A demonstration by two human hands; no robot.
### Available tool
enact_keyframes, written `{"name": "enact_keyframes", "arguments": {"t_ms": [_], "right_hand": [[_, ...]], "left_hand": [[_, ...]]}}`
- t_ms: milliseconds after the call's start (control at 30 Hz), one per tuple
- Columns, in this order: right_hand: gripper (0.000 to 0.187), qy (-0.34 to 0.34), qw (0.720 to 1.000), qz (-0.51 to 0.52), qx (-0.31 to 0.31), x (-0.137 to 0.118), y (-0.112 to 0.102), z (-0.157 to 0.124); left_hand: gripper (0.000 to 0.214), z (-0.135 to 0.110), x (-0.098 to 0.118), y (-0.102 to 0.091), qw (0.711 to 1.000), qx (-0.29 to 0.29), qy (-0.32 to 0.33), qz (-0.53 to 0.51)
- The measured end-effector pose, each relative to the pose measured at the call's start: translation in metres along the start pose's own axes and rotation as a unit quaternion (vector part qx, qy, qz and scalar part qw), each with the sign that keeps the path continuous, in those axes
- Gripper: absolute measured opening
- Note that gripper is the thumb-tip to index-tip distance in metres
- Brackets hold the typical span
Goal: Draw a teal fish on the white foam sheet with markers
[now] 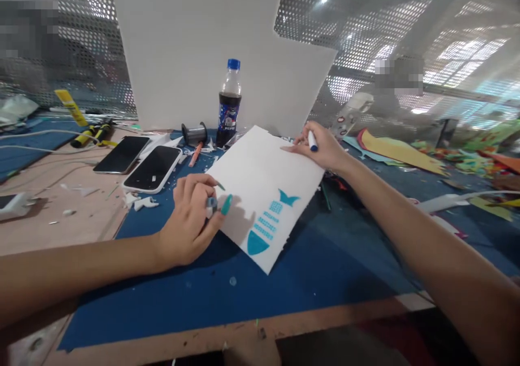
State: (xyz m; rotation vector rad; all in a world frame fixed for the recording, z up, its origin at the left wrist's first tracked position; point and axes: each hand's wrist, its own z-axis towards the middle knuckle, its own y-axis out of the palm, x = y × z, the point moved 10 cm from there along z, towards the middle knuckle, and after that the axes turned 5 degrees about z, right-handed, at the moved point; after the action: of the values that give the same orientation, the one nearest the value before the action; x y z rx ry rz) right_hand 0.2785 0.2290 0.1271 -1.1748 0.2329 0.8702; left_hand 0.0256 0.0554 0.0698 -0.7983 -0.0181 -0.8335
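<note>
A white sheet (260, 165) lies at an angle on the blue mat, with a teal fish-shaped drawing (258, 242) near its lower right edge. My left hand (189, 220) rests by the sheet's left edge, its fingers curled around a small blue-grey cap-like piece (211, 206); its exact kind is unclear. Long teal nails show on that hand. At the sheet's upper right edge, my right hand (323, 146) keeps a white marker (312, 140) with a dark blue end between its fingers, and its fingertips touch the paper.
Behind the sheet stand a cola bottle (229, 106) and a wire spool (194, 134). Two phones (152, 168) lie to the left among white scraps. Coloured paper pieces (402, 149) are at the right. A large white board (199, 46) rises at the back.
</note>
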Motion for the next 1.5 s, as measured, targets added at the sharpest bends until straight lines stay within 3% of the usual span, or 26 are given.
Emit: {"name": "enact_keyframes", "arguments": {"t_ms": [100, 167, 267, 333, 400, 467, 533, 600, 700, 900, 1300, 1500], "right_hand": [[0.049, -0.019, 0.999, 0.028, 0.024, -0.008, 0.013, 0.021], [0.048, -0.039, 0.993, 0.036, 0.108, -0.015, 0.006, 0.022], [0.036, -0.064, 0.967, 0.086, 0.231, -0.026, -0.01, -0.003], [0.042, -0.029, 0.958, 0.193, 0.21, -0.029, -0.003, -0.026], [0.043, 0.014, 0.948, 0.298, 0.11, -0.042, 0.021, -0.052], [0.034, 0.04, 0.915, 0.402, 0.0, -0.063, 0.05, -0.084], [0.031, 0.085, 0.887, 0.446, -0.086, -0.076, 0.079, -0.113], [0.037, 0.093, 0.886, 0.438, -0.119, -0.082, 0.096, -0.13], [0.05, 0.087, 0.913, 0.38, -0.122, -0.078, 0.107, -0.136], [0.053, 0.008, 0.954, 0.288, -0.078, -0.077, 0.095, -0.131], [0.044, -0.048, 0.955, 0.272, -0.111, -0.086, 0.1, -0.128], [0.044, -0.045, 0.944, 0.305, -0.122, -0.087, 0.105, -0.129]], "left_hand": [[0.012, 0.001, -0.002, 0.023, 0.996, -0.083, 0.002, 0.018], [0.012, -0.001, -0.009, 0.037, 0.99, -0.137, -0.014, 0.003], [0.017, -0.006, -0.025, 0.052, 0.978, -0.194, -0.065, -0.031], [0.02, -0.009, -0.031, 0.057, 0.97, -0.223, -0.086, -0.044], [0.019, -0.011, -0.032, 0.058, 0.967, -0.231, -0.089, -0.054], [0.025, -0.01, -0.031, 0.057, 0.97, -0.222, -0.083, -0.059], [0.036, -0.009, -0.03, 0.055, 0.973, -0.213, -0.078, -0.05], [0.039, -0.009, -0.029, 0.055, 0.974, -0.214, -0.074, -0.035], [0.029, -0.01, -0.026, 0.055, 0.974, -0.216, -0.061, -0.015], [0.015, -0.011, -0.024, 0.054, 0.973, -0.225, -0.041, 0.023], [0.014, -0.009, -0.021, 0.05, 0.975, -0.212, -0.039, 0.045], [0.013, -0.009, -0.023, 0.051, 0.974, -0.219, -0.035, 0.037]]}}
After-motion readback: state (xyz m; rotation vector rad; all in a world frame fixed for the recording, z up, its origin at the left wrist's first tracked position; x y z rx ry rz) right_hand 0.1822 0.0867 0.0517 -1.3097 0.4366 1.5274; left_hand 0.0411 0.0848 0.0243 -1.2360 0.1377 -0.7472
